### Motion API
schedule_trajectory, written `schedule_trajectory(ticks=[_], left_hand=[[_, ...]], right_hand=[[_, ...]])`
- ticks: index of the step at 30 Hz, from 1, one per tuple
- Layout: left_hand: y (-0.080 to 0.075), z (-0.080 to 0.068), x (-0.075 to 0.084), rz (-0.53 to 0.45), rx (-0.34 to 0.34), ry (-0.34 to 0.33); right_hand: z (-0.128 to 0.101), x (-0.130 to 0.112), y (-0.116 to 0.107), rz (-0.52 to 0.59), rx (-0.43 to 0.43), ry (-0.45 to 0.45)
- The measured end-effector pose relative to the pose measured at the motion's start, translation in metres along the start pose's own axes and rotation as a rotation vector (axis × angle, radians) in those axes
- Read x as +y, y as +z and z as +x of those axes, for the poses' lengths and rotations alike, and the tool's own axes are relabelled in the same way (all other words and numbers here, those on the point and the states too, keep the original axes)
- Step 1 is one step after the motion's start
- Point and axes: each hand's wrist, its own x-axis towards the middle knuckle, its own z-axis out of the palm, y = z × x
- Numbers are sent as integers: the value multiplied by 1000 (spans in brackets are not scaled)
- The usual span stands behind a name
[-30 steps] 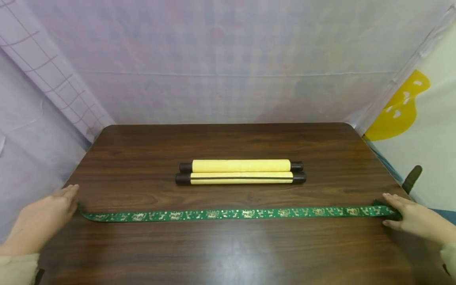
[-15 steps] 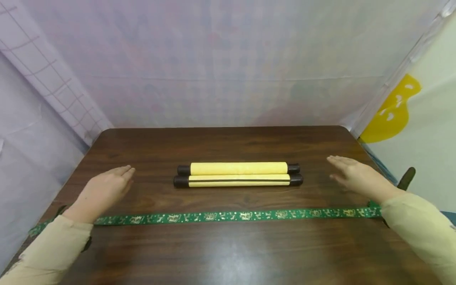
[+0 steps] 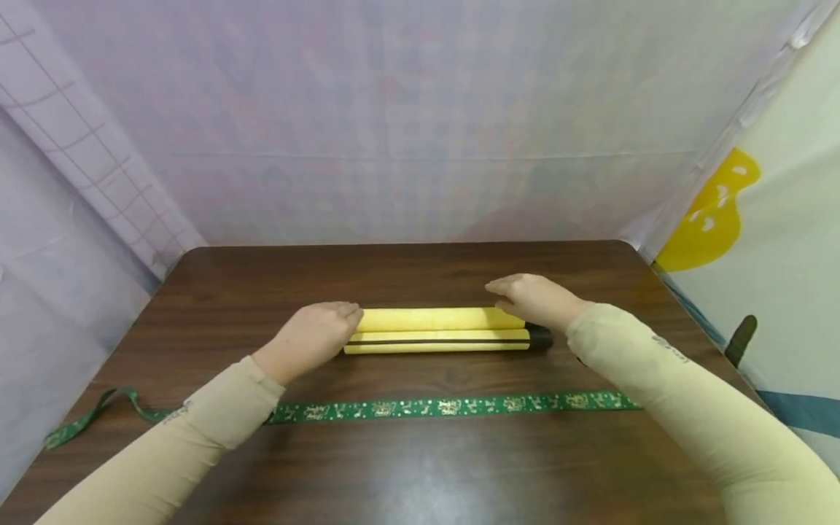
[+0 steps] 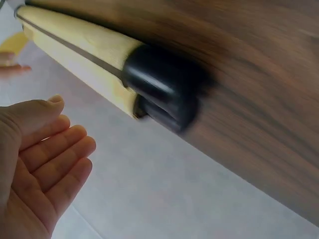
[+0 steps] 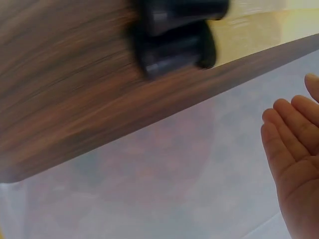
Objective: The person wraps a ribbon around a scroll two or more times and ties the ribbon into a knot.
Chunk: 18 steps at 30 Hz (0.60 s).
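A yellow scroll (image 3: 433,320) lies across the table as two rolls side by side, with black end knobs (image 4: 159,74) and a dark strip along the near roll. My left hand (image 3: 315,335) is at the scroll's left end, overlapping the knobs in the head view. In the left wrist view the fingers of that hand (image 4: 55,174) are loosely bent, with nothing in the palm. Over the scroll's right end is my right hand (image 3: 534,300). Its palm (image 5: 299,159) shows bare in the right wrist view, fingers extended and apart from the black knobs.
A green ribbon (image 3: 449,407) with gold print runs across the table in front of the scroll, its left end twisted up. My sleeves pass over it. The brown wooden table (image 3: 420,467) meets a pale curtain (image 3: 420,146) at the back.
Both hands have left the ribbon's ends and moved forward and inward to the ends of the scroll. The ribbon's left end now curls on the table.
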Motion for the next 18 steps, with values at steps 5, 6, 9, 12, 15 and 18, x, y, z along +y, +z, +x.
schedule_trajectory(ticks=[5, 6, 9, 12, 15, 18], left_hand=[[7, 24, 18, -34, -11, 61], [8, 27, 20, -45, -16, 69], [13, 32, 27, -72, -41, 84], [17, 33, 31, -85, -67, 88], [21, 34, 34, -88, -79, 91], [23, 36, 37, -86, -87, 95]], right_hand=[[19, -14, 5, 14, -64, -34], [21, -16, 7, 10, -64, -48], [27, -21, 11, -22, -62, -97], [31, -24, 16, -44, -68, -129], [35, -25, 20, -25, -99, -124], [40, -26, 22, 12, -143, -107]])
